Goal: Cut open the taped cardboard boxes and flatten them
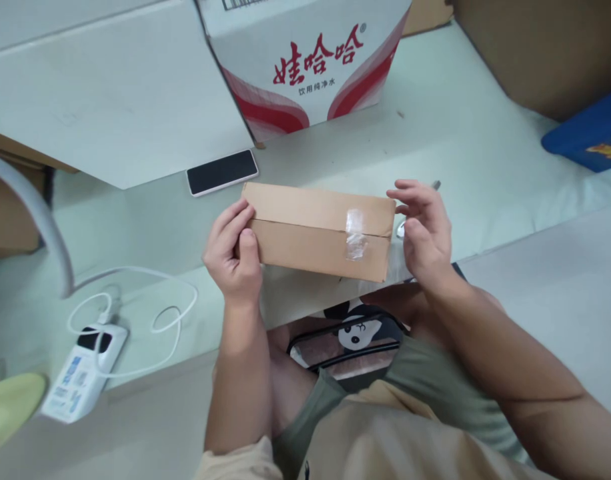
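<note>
A small brown cardboard box (315, 233) is held up near the table's front edge, its long center seam facing me. Clear tape (355, 235) crosses the seam toward the right end. My left hand (236, 250) grips the box's left end, thumb on the front and fingers at the edge. At the right end, my right hand (425, 230) has its thumb and fingers apart, with the fingertips close to the box corner; whether they touch it I cannot tell. Behind that hand lies a thin object with a grey tip (436, 185), mostly hidden.
A phone (223, 172) lies behind the box, before a white and red carton (315, 73). At left are a white power bank (88, 373) with a looped cable (180, 320) and a curved white arm (35, 207). A blue container (590, 130) stands at right.
</note>
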Motion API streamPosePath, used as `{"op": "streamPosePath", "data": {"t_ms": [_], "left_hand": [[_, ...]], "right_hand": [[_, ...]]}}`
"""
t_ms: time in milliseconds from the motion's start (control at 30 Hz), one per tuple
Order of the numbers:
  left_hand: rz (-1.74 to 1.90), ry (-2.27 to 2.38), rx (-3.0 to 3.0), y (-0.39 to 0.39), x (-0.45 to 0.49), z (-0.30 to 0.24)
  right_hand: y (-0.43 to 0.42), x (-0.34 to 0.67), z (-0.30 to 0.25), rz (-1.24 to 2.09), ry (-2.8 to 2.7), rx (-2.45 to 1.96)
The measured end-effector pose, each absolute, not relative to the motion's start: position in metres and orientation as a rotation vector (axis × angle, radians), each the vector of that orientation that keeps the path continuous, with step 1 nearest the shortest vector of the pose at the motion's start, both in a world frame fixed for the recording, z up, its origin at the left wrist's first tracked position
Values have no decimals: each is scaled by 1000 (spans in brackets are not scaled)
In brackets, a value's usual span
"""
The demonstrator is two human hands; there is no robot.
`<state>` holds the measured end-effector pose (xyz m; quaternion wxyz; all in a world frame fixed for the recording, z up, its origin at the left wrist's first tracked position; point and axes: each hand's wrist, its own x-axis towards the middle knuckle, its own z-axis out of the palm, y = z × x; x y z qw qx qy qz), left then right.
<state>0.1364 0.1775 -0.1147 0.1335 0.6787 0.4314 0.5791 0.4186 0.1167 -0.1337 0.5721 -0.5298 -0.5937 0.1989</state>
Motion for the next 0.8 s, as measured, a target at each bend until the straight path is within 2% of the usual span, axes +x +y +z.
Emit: {"op": "streamPosePath", "data": {"t_ms": [167,300,367,567,667,800], "left_hand": [[1840,1253,1693,193,116,-130],[1972,1416,1244,211,105,-144],[1938,1505,1084,215,105,-146],[1298,1338,841,200,127,-134],[951,1174,887,191,144,-125],[697,1217,869,181,162,-123]], "right_hand": [[124,424,-145,663,-1286,-1432],[123,418,-144,1049,-1407,-1231],[119,413,-140,1107,-1549,-1110],[110,406,-136,672,-1883,-1087],[107,405,-134,502,-1878,-1081],[105,407,-129,347,-1779,-1028]]}}
